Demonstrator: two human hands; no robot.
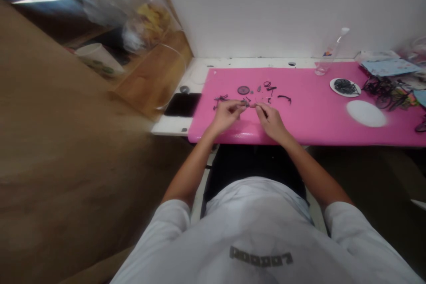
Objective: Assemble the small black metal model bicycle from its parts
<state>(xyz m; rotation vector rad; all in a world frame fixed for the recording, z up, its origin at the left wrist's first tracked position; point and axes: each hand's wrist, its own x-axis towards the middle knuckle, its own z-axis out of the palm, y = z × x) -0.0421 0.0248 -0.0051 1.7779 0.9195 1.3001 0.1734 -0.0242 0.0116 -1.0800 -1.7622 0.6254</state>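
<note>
My left hand (pixel 229 113) is closed in a pinch on a small dark part (pixel 246 104) just above the pink mat. Close beside it, my right hand (pixel 269 117) has its fingers pressed together near that same part; what they grip is too small to make out. Around my hands lie a dark round wheel (pixel 243 90), a black frame-like piece (pixel 270 88), a curved black strip (pixel 285 98) and a thin branching black piece (pixel 221 98). Several tiny bits are scattered behind my fingertips.
A pink mat (pixel 313 120) covers most of the white table. On its right are a clear bottle (pixel 331 53), a white dish of black parts (pixel 346 87), a white oval disc (pixel 366 113) and a pile of black pieces (pixel 388 91). A dark flat slab (pixel 183 104) lies at left.
</note>
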